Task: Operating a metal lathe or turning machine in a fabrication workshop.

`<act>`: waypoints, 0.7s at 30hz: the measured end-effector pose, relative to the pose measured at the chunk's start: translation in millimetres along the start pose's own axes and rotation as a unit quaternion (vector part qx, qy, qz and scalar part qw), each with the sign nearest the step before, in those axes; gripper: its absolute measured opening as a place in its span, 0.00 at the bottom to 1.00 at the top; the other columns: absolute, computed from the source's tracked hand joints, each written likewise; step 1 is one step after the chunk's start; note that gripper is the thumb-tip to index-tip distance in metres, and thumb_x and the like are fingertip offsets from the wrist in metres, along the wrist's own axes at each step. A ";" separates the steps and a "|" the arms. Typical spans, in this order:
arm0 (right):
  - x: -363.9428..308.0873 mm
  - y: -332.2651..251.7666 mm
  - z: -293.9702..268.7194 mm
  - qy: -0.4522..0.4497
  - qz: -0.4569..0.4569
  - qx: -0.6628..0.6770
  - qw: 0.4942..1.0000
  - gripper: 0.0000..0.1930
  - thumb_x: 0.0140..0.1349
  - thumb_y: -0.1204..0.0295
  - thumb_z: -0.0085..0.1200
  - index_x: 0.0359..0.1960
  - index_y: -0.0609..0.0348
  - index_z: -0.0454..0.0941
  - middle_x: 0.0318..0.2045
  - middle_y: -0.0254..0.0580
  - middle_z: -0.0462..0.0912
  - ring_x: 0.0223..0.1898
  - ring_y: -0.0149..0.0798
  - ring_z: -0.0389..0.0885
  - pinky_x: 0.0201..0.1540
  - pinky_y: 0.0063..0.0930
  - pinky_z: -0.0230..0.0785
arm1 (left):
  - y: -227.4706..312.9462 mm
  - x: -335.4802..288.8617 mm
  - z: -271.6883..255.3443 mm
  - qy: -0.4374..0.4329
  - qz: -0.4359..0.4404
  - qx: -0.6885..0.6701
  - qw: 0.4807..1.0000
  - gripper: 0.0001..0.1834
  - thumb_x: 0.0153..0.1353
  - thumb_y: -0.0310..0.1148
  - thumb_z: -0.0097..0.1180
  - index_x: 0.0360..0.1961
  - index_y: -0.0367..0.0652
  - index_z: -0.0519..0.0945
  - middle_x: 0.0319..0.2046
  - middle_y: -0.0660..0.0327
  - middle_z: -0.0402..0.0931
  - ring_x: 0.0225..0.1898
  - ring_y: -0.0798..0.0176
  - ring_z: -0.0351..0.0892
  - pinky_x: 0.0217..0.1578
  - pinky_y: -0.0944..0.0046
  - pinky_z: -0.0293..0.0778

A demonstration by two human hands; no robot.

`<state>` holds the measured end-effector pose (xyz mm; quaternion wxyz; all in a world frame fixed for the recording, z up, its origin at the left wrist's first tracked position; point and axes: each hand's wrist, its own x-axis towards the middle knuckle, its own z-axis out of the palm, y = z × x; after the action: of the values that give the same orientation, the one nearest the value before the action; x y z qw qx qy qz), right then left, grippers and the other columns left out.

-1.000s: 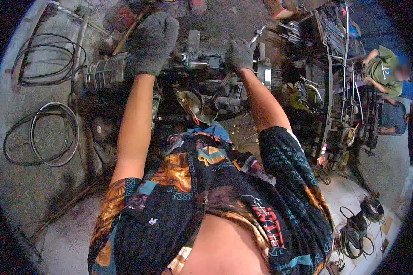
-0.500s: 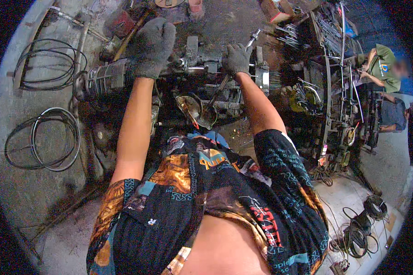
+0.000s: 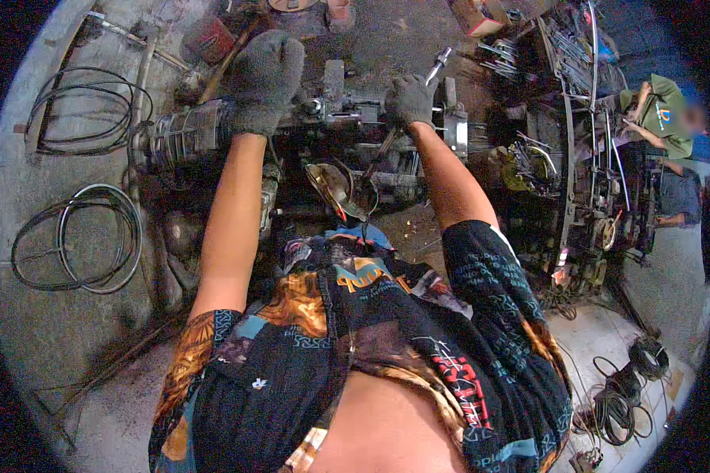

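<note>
Both my hands wear grey knit gloves and reach over a dark, greasy machine (image 3: 345,150) that looks like a metal lathe. My left hand (image 3: 267,83) is closed above its left part, beside a ribbed cylindrical section (image 3: 185,135); whatever lies within the fingers is hidden. Between the hands sits a small metal block with a short shaft (image 3: 335,115). My right hand (image 3: 409,101) wraps round a metal lever (image 3: 439,66), whose shiny end sticks out above the fist. A dark bar (image 3: 381,150) slants down from below that hand. Nearer me, a grimy curved metal pan (image 3: 335,188) hangs on the machine.
Coiled black cables (image 3: 79,236) hang at left. A red bucket (image 3: 209,39) and a cardboard box (image 3: 480,16) stand beyond the machine. Metal rods crowd a rack (image 3: 572,71) at right; two people work past it, one in a green shirt (image 3: 667,118). More cable (image 3: 611,402) lies lower right.
The view has shifted slightly, moving the surroundings a little in the picture. Both hands keep nearly the same places and grips on the machine.
</note>
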<state>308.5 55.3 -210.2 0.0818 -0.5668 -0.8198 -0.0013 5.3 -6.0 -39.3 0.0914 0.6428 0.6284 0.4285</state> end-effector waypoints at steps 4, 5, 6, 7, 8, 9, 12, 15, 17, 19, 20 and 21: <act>0.1 4.7 11.9 0.027 -0.004 0.023 0.999 0.14 0.54 0.59 0.58 0.42 0.45 0.84 0.43 0.39 0.84 0.56 0.49 0.76 0.64 0.64 0.52 | 4.0 -0.2 0.6 0.005 0.025 0.022 0.999 0.16 0.70 0.39 0.50 0.27 0.41 0.76 0.26 0.53 0.75 0.33 0.48 0.78 0.35 0.52 0.72; -0.1 -1.6 3.7 0.026 -0.006 0.024 0.999 0.14 0.54 0.59 0.58 0.42 0.45 0.84 0.43 0.39 0.84 0.56 0.49 0.76 0.64 0.64 0.52 | 1.0 -1.8 1.9 0.002 0.025 0.043 0.999 0.15 0.68 0.39 0.52 0.29 0.40 0.78 0.28 0.50 0.76 0.35 0.44 0.78 0.37 0.50 0.74; -1.1 -7.5 -5.0 0.002 0.007 0.008 1.000 0.13 0.53 0.60 0.58 0.40 0.46 0.85 0.42 0.40 0.85 0.55 0.49 0.77 0.63 0.61 0.55 | -1.9 -3.5 3.1 -0.001 0.025 0.065 0.998 0.14 0.65 0.40 0.53 0.31 0.39 0.79 0.31 0.46 0.78 0.37 0.40 0.79 0.40 0.49 0.75; -2.8 -9.4 -11.8 -0.020 0.025 -0.010 0.999 0.12 0.53 0.60 0.58 0.37 0.46 0.85 0.41 0.40 0.85 0.54 0.50 0.77 0.62 0.58 0.58 | 2.9 -3.5 3.7 -0.002 0.028 0.064 0.998 0.14 0.65 0.40 0.53 0.31 0.39 0.79 0.31 0.46 0.78 0.37 0.40 0.79 0.40 0.49 0.75; -4.0 -7.7 -12.5 -0.019 0.027 -0.010 0.999 0.12 0.53 0.60 0.58 0.37 0.46 0.85 0.41 0.40 0.85 0.54 0.50 0.77 0.62 0.58 0.58 | 8.9 -4.7 4.7 0.005 0.017 0.043 0.999 0.14 0.66 0.40 0.53 0.31 0.39 0.79 0.31 0.46 0.78 0.37 0.40 0.79 0.40 0.49 0.75; -4.7 -6.7 -15.6 -0.025 0.023 -0.010 0.999 0.11 0.53 0.61 0.58 0.36 0.47 0.85 0.40 0.41 0.85 0.53 0.50 0.78 0.60 0.58 0.59 | 13.1 -4.9 5.4 0.012 0.006 0.022 1.000 0.14 0.66 0.40 0.52 0.31 0.39 0.79 0.31 0.46 0.78 0.37 0.40 0.79 0.40 0.49 0.75; -0.9 -12.9 -21.7 -0.040 0.013 -0.004 0.999 0.10 0.53 0.61 0.58 0.34 0.48 0.85 0.40 0.41 0.85 0.52 0.51 0.78 0.59 0.58 0.60 | -15.5 -8.6 9.9 0.001 0.085 0.120 0.989 0.14 0.65 0.40 0.53 0.31 0.39 0.80 0.32 0.46 0.79 0.38 0.41 0.79 0.40 0.48 0.75; -5.6 0.6 -18.0 -0.026 0.015 0.016 0.999 0.11 0.53 0.61 0.58 0.35 0.48 0.85 0.40 0.42 0.85 0.51 0.51 0.78 0.58 0.57 0.61 | 14.5 -6.0 6.1 0.000 0.032 0.017 0.999 0.14 0.65 0.40 0.53 0.32 0.39 0.80 0.32 0.46 0.79 0.38 0.41 0.80 0.41 0.49 0.75; -4.3 -1.7 -15.2 0.002 0.001 0.040 0.999 0.11 0.53 0.61 0.58 0.35 0.48 0.85 0.41 0.43 0.85 0.51 0.52 0.78 0.59 0.56 0.62 | 4.7 -8.5 7.3 0.012 0.059 0.053 0.997 0.14 0.65 0.40 0.53 0.32 0.39 0.80 0.32 0.46 0.79 0.38 0.41 0.80 0.41 0.49 0.75; -4.3 -3.1 -10.9 0.034 -0.009 0.010 0.999 0.12 0.53 0.62 0.59 0.38 0.49 0.85 0.42 0.45 0.84 0.51 0.52 0.78 0.58 0.49 0.65 | -0.3 -9.3 7.3 0.023 0.085 0.087 0.992 0.14 0.65 0.40 0.54 0.33 0.39 0.80 0.32 0.47 0.79 0.37 0.41 0.80 0.41 0.49 0.75; -4.2 3.6 -3.0 0.035 -0.006 0.008 0.999 0.12 0.53 0.62 0.59 0.38 0.49 0.85 0.42 0.45 0.84 0.51 0.52 0.78 0.58 0.49 0.65 | 4.2 -7.4 7.7 0.007 0.052 0.070 0.996 0.14 0.65 0.40 0.53 0.33 0.39 0.80 0.32 0.47 0.79 0.37 0.41 0.80 0.41 0.50 0.75; -2.4 11.0 4.3 0.016 0.003 0.012 1.000 0.13 0.53 0.63 0.58 0.39 0.48 0.85 0.42 0.45 0.84 0.52 0.52 0.77 0.58 0.47 0.65 | 9.0 -5.5 8.3 -0.009 0.020 0.051 0.998 0.14 0.65 0.40 0.53 0.33 0.39 0.81 0.33 0.47 0.79 0.37 0.41 0.80 0.40 0.50 0.76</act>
<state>319.0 57.4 -215.8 0.1013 -0.5680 -0.8168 -0.0004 18.3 -9.2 -40.9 0.0553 0.6632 0.6356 0.3914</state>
